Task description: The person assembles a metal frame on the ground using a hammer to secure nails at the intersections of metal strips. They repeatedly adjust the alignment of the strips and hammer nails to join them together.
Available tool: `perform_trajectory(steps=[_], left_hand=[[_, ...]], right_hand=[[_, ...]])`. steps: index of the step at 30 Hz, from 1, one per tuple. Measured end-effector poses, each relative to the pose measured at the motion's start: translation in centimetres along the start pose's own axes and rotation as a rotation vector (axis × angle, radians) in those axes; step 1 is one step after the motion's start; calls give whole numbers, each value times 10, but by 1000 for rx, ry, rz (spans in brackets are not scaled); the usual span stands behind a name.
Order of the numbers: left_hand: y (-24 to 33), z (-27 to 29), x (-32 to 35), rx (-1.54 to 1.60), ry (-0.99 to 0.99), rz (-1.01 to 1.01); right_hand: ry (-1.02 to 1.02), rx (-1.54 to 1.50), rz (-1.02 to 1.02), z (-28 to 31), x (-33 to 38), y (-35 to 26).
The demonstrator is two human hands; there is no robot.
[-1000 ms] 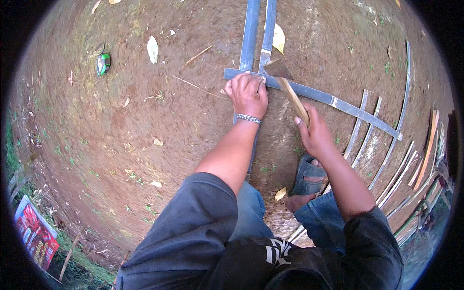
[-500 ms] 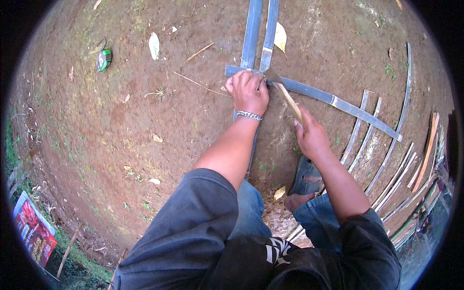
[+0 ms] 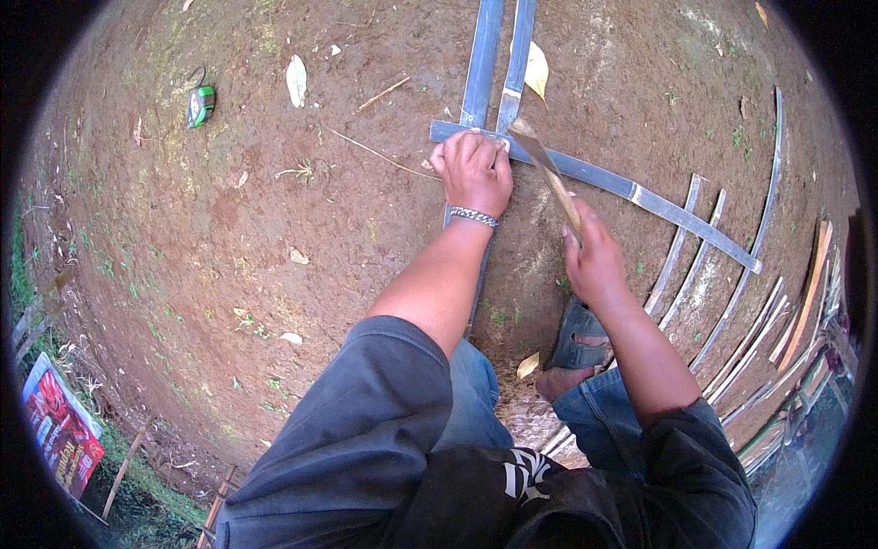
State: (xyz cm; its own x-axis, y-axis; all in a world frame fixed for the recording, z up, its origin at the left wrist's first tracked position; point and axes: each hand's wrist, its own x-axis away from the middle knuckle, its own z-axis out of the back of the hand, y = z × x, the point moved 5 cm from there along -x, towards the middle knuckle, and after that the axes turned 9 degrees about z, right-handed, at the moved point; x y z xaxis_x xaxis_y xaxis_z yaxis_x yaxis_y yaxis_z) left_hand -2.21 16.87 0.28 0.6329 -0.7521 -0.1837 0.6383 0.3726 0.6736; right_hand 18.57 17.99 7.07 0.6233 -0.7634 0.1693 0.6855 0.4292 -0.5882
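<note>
A: Bamboo strips (image 3: 498, 55) lying crossed on the dirt ground (image 3: 229, 229); left hand (image 3: 476, 169) pressing flat on the crossing.
B: Right hand (image 3: 594, 261) gripping a wooden-handled knife (image 3: 547, 169), tip touching the crossing.

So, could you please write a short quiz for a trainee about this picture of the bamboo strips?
1. True or false: the left hand presses on the spot where the bamboo strips cross.
2. What does the right hand hold? A) a green tape measure B) a wooden stick C) a dry leaf
3. What small green thing lies on the bare ground far to the person's left?

Key: 1 true; 2 B; 3 the green tape measure.
</note>
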Motion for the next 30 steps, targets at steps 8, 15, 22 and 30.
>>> perform_trajectory(steps=[8,15,22,30], left_hand=[[4,2,-1,8,18,-2],[3,-1,-1,-1,-11,3],[1,1,2,-1,1,-12],[-1,-1,0,31,-44,-22]], right_hand=[[23,-7,25,1,4,1],[-42,-24,-47,-1,4,4],[31,-140,-111,-4,-11,12],[171,-441,-316,-22,-93,45]])
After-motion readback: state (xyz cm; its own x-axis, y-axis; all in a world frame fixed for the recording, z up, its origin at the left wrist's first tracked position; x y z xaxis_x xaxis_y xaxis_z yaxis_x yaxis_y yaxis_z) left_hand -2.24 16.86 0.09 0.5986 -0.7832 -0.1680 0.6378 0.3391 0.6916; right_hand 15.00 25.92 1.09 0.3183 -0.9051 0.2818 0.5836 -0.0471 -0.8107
